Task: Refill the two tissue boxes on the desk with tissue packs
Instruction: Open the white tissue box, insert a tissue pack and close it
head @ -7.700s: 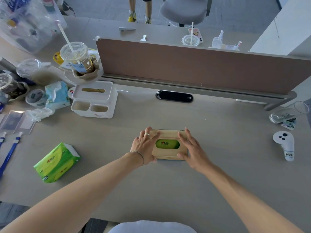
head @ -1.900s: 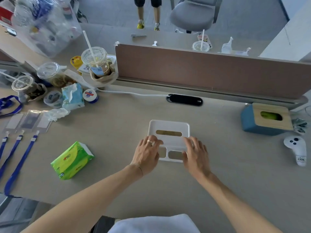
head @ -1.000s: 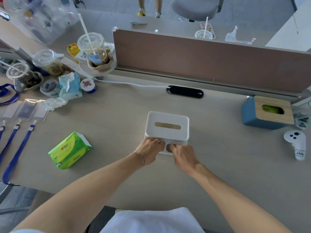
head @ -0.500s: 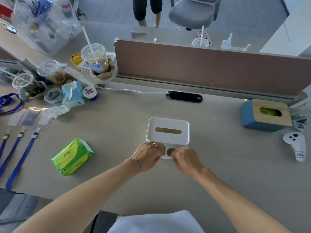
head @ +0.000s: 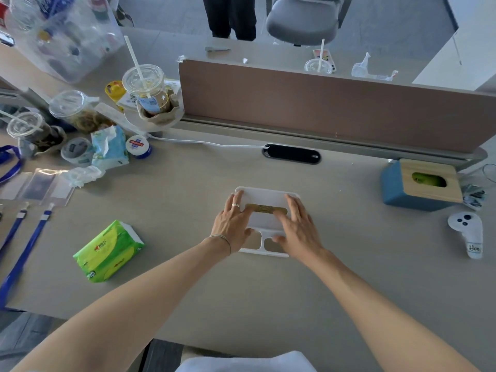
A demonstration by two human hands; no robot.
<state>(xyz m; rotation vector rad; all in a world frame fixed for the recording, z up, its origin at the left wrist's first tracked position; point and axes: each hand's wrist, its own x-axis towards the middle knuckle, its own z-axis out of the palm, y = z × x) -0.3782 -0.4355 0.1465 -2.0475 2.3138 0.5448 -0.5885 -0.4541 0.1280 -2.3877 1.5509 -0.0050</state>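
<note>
1. White plastic is what you have under both palms: the white tissue box point(head: 265, 221) sits mid-desk straight in front of you, its lid still seated and its slot showing no tissue.
2. Your left hand point(head: 233, 224) and right hand point(head: 296, 226) lie spread over the lid, fingers extended toward the far edge and thumbs tucked at the near step by the two small compartments. They press on it more than grasp it; whether any fingertip has hooked the lid's rim cannot be told.
3. Lift unevenly and the lid may jam on one side, or the whole light box may come up with it and drop.
4. Pull toward yourself and the box could slide on the smooth desk point(head: 188, 277).
5. Mind the green tissue pack point(head: 108, 251), well to your left: reaching for it while holding a loose lid risks fumbling both.
6. Leave the blue box with the wooden lid point(head: 421, 189) at far right alone; green shows in its slot, so it looks filled.
</note>
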